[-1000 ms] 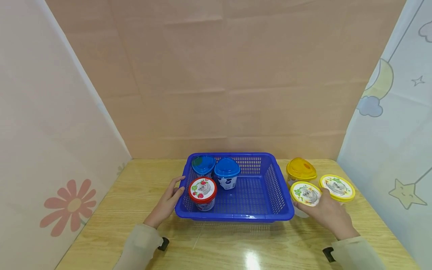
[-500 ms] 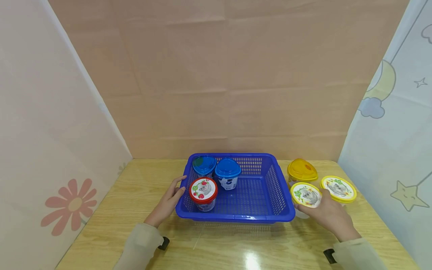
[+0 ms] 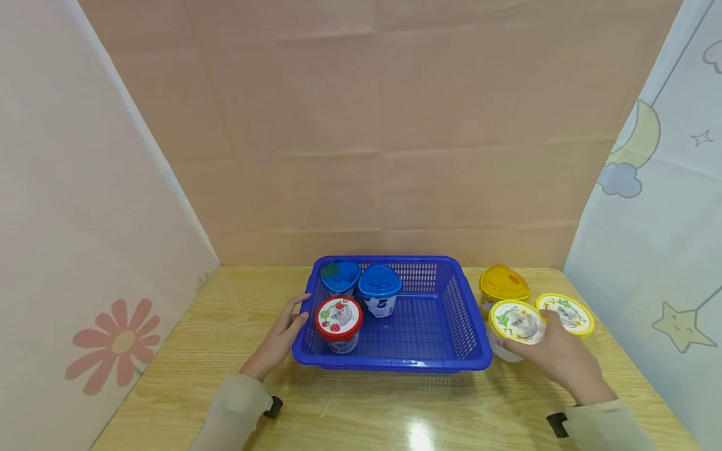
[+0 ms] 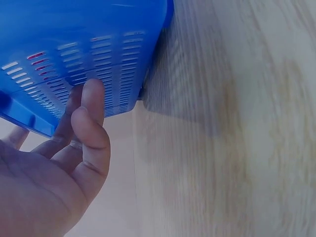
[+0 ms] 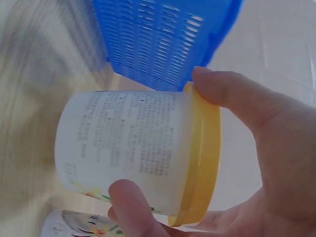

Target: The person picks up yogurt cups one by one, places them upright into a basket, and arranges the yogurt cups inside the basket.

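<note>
My right hand (image 3: 564,357) grips a white tub with a yellow lid (image 3: 517,322) just right of the blue basket. In the right wrist view, the thumb is on the lid (image 5: 200,163) and a finger lies along the printed side. Two more yellow-lidded tubs stand close by: one behind with a domed lid (image 3: 504,283), one to the right with a flat lid (image 3: 566,313), partly hidden by the hand. My left hand (image 3: 277,341) touches the left side of the basket (image 3: 395,363); in the left wrist view its bent fingers (image 4: 91,131) rest near the slotted wall.
Inside the basket's left half are two tubs with blue domed lids (image 3: 341,275) (image 3: 380,280) and a red-lidded tub (image 3: 339,319) in front of them. The wooden table (image 3: 361,413) is bounded by a brown back wall (image 3: 372,156) and pale side walls (image 3: 84,188).
My right hand has shifted slightly right with the yellow-lidded tub, whose lid now appears a little larger and higher. The left hand and basket stay in place.
</note>
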`<state>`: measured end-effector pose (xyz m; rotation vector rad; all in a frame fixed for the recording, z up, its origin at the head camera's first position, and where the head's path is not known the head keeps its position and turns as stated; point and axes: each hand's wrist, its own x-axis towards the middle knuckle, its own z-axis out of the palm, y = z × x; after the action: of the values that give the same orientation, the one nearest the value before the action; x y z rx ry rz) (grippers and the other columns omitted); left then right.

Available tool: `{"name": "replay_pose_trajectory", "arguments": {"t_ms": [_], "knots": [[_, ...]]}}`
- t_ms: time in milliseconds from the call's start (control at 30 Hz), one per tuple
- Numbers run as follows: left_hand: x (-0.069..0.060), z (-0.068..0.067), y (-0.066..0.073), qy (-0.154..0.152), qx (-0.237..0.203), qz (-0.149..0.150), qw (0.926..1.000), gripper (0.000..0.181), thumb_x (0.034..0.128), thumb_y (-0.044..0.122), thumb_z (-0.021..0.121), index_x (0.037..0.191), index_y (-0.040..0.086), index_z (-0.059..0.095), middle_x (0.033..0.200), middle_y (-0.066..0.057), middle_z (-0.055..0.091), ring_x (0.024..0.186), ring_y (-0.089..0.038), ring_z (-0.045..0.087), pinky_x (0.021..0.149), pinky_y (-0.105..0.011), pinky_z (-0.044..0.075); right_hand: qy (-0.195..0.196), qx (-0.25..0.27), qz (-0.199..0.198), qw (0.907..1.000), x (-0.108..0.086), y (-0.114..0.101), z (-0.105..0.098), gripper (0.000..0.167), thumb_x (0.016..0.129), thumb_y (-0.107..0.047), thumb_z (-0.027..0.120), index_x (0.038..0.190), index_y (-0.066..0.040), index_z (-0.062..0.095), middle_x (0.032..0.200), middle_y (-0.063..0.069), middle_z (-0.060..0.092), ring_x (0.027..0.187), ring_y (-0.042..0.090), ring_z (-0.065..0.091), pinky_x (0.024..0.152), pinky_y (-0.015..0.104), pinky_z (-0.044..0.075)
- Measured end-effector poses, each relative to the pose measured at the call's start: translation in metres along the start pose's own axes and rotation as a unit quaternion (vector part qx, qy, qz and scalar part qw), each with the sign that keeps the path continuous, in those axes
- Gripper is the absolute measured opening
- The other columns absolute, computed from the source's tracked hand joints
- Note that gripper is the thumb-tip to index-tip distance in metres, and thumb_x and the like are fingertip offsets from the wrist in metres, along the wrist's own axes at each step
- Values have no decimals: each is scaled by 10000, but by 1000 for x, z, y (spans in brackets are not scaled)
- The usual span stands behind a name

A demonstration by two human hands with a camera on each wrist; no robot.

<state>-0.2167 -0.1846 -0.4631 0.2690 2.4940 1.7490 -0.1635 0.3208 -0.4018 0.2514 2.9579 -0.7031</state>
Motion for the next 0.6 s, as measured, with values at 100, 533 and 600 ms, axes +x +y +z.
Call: {"name": "replay_pose_trajectory", "arguments": {"t_ms": [100, 533, 600], "knots": [[1, 0, -2, -9, 30, -18, 10000, 444, 1081, 373, 423, 1516, 329, 345, 1289, -196, 605, 1128, -317, 634, 912, -482, 548, 46, -32, 6, 10000, -3, -1, -5, 1272, 755, -751, 688, 1463, 159, 152, 1247, 476, 479, 921, 511, 614, 605, 488, 484], [1, 0, -2, -33, -27, -110, 9999, 447, 1077, 399, 422, 1514, 360, 334, 1320, -188, 592, 1162, -325, 618, 929, -496, 539, 448, 152, -185, 9987, -14, -9, -29, 1178, 787, -711, 695, 1467, 114, 201, 1267, 409, 497, 904, 484, 603, 594, 412, 460], [1, 0, -1, -50, -47, -118, 9999, 455, 1077, 393, 424, 1520, 349, 329, 1325, -189, 588, 1165, -329, 616, 929, -501, 539, 574, 180, -227, 9979, -15, -12, -32, 1155, 787, -702, 702, 1461, 103, 222, 1258, 389, 511, 897, 473, 603, 580, 387, 445]]}}
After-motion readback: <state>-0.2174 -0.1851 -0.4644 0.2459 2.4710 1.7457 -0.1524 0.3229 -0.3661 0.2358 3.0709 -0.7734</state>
